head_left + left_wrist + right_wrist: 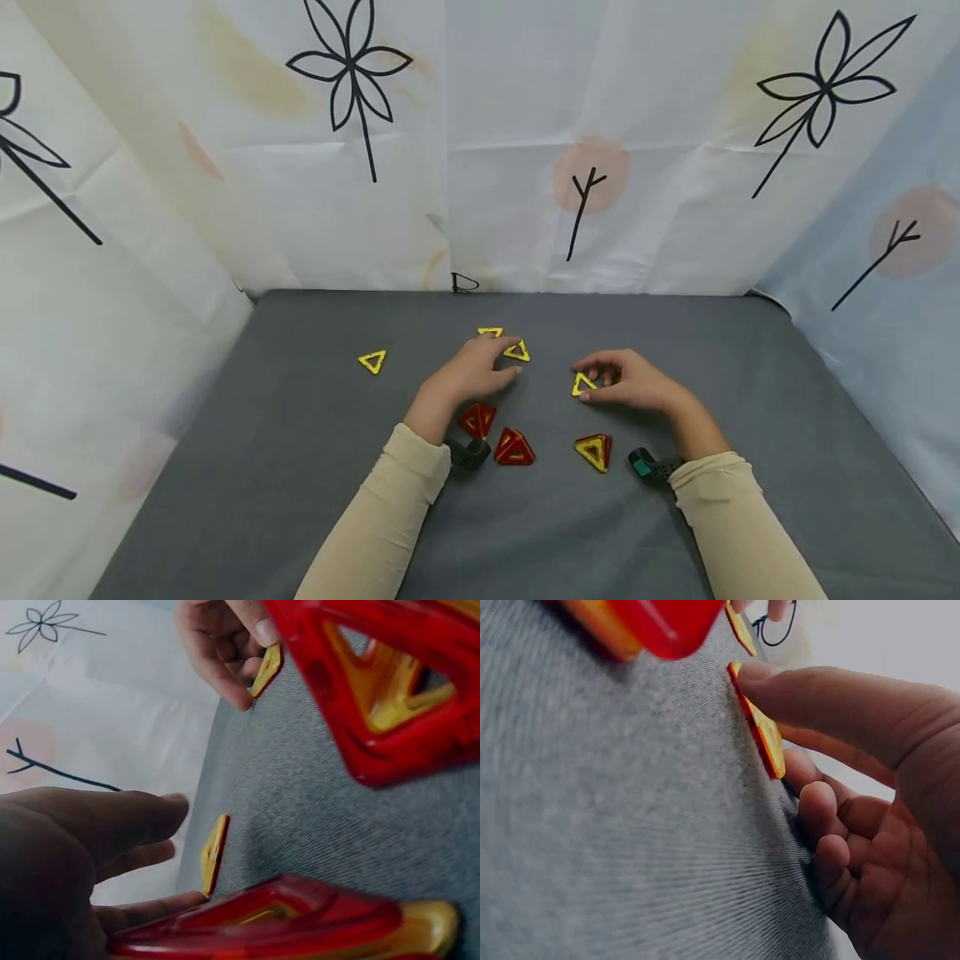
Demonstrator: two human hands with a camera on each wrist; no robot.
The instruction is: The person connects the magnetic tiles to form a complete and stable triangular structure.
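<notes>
In the head view my right hand (630,382) pinches a yellow-topped triangular magnetic tile (575,385) between thumb and fingers. The right wrist view shows the thumb on the tile's face (763,727) and a red underside along its edge. My left hand (471,372) reaches over the cloth with fingers extended, fingertips right at another triangular tile (517,358). In the left wrist view a finger meets the lower end of that tile (214,855). One more triangular tile (491,329) lies just beyond the left fingers, partly covered by them.
Near the left wrist stand two red pyramids of joined tiles, one (477,421) beside the wristband and one (514,450) to its right. A yellow-and-red tile shape (593,451) sits nearer the right wrist. A single triangular tile (372,355) lies far left on the grey cloth (300,467).
</notes>
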